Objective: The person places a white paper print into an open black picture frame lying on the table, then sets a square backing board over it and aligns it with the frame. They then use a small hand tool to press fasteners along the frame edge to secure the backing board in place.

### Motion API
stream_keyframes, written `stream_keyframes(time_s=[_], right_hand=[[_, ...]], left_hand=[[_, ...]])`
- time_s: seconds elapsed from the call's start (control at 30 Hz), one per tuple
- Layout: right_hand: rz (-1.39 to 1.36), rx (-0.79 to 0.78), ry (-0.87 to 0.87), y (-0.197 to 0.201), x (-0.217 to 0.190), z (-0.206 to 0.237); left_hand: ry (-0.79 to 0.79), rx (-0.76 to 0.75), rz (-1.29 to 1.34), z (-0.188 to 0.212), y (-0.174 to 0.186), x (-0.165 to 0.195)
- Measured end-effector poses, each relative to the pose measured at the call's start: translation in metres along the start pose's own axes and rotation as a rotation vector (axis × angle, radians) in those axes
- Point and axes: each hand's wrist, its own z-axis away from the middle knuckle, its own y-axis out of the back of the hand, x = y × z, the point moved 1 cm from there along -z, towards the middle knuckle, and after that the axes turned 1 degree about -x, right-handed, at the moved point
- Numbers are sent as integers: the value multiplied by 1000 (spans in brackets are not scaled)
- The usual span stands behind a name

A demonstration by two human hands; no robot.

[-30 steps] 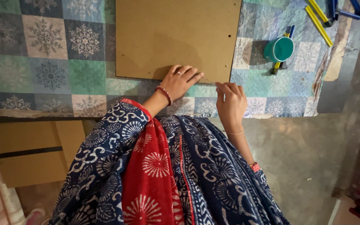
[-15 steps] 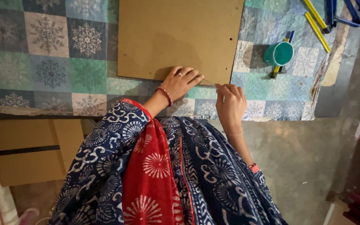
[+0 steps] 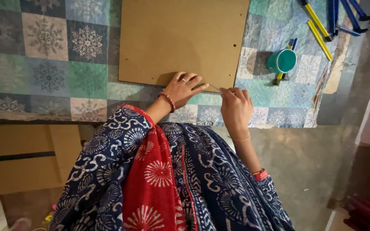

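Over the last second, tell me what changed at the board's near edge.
Little changed. The left hand stays flat on the brown board at its near edge; the right hand keeps pinching a thin stick beside it. The teal cup stays put.

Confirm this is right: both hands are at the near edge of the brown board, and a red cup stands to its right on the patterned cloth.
Not quite. The head view shows the cup is teal, not red. The rest holds: left hand and right hand are at the near edge of the brown board, on the patterned cloth.
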Motion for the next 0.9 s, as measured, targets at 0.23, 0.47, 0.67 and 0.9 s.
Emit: stream_keyframes(time_s=[0.23, 0.47, 0.67, 0.9], right_hand=[[3, -21, 2, 1, -1, 0], [6, -25, 26, 2, -2, 0], [20, -25, 41, 4, -2, -3], [6, -34, 56, 7, -6, -4]], left_hand=[[8, 18, 15, 0, 0, -1], [26, 3, 55, 1, 3, -1], [41, -7, 57, 0, 5, 1], [48, -23, 61, -2, 7, 2]])
